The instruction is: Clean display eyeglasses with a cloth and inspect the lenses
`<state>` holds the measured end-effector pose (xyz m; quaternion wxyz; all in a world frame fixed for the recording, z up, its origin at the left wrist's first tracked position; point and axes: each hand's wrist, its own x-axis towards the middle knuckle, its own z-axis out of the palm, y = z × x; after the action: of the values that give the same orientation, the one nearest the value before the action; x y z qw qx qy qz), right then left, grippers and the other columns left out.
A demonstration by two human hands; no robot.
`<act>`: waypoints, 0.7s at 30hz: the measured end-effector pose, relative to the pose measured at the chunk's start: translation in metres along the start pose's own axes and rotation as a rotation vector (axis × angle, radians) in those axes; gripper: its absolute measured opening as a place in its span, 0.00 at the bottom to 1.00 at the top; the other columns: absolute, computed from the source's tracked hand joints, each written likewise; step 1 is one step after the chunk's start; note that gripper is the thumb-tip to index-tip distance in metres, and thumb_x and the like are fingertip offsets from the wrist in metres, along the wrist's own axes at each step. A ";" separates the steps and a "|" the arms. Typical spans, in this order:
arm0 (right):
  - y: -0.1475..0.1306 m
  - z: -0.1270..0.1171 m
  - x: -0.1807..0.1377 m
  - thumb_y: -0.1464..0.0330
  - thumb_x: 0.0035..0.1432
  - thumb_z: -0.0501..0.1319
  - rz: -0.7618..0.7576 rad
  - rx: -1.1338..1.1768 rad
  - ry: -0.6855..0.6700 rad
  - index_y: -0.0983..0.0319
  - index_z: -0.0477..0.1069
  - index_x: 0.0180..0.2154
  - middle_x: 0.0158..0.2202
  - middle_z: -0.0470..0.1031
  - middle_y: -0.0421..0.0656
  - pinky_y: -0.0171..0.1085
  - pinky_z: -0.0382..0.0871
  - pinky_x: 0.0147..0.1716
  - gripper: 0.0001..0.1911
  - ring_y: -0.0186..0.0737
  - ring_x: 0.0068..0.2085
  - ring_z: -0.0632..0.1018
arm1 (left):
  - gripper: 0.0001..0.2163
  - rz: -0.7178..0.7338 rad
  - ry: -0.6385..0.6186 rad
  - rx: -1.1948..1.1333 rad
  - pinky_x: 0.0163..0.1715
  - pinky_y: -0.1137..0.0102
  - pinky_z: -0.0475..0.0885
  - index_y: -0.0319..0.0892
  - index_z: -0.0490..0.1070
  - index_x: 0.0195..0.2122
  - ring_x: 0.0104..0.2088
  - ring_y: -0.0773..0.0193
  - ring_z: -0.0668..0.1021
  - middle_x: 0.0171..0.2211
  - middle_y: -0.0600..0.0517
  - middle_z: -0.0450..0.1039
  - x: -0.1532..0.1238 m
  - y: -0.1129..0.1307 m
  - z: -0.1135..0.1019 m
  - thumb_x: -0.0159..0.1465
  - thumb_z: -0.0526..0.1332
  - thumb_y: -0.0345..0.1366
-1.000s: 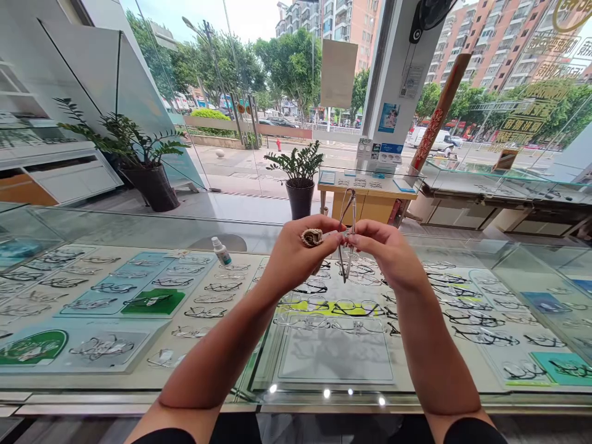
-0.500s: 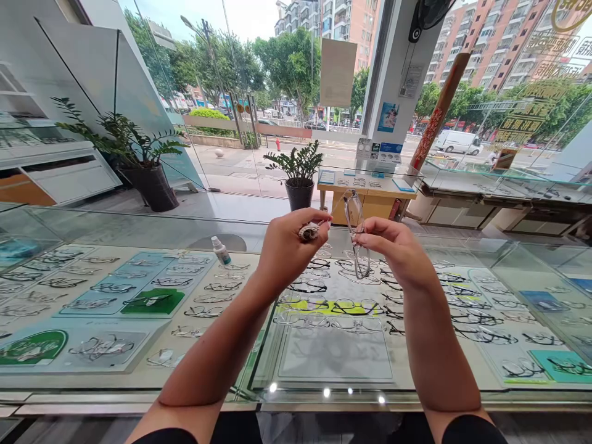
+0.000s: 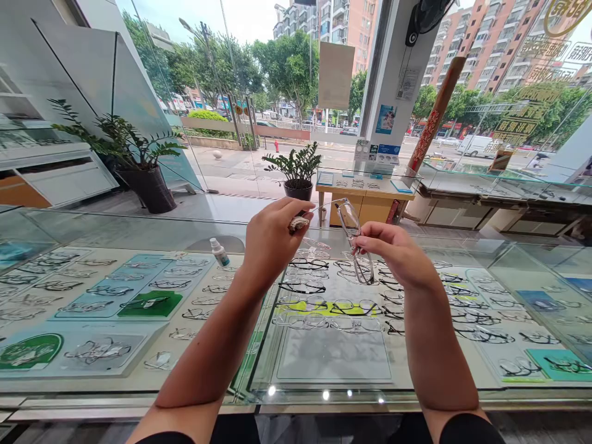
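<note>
Above the counter I hold a pair of eyeglasses (image 3: 349,217) with a thin clear-looking frame, turned so one lens sits above the other. My right hand (image 3: 393,250) pinches it near the bridge between thumb and fingers. One temple reaches left to the fingertips of my left hand (image 3: 275,237), which appear closed on its end. A small crumpled cloth (image 3: 298,224), pale and patterned, pokes out of the left fist. Whatever else lies inside that fist is hidden.
Below my hands, a glass display counter (image 3: 333,364) holds many rows of eyeglasses. A white spray bottle (image 3: 219,253) stands on it, left of my left forearm. Potted plants (image 3: 296,169) and a wooden display table (image 3: 365,206) are beyond, before the window.
My left hand has moved left and slightly down, with the cloth still in it. The eyeglasses have tilted, their upper lens swinging left; the temple now shows stretched between both hands.
</note>
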<state>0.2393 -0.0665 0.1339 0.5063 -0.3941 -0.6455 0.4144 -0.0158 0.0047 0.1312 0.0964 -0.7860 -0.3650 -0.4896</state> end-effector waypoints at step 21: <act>-0.005 0.004 -0.002 0.53 0.58 0.78 -0.049 0.332 0.174 0.51 0.74 0.37 0.59 0.87 0.44 0.59 0.73 0.68 0.17 0.57 0.66 0.80 | 0.11 0.468 -0.177 -0.156 0.32 0.69 0.70 0.46 0.81 0.58 0.33 0.64 0.80 0.35 0.53 0.82 -0.015 0.034 0.019 0.79 0.63 0.35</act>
<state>0.2349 -0.0711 0.1376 0.6283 -0.3239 -0.5312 0.4671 0.0165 -0.0170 0.1164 0.1139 -0.8939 -0.1416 -0.4098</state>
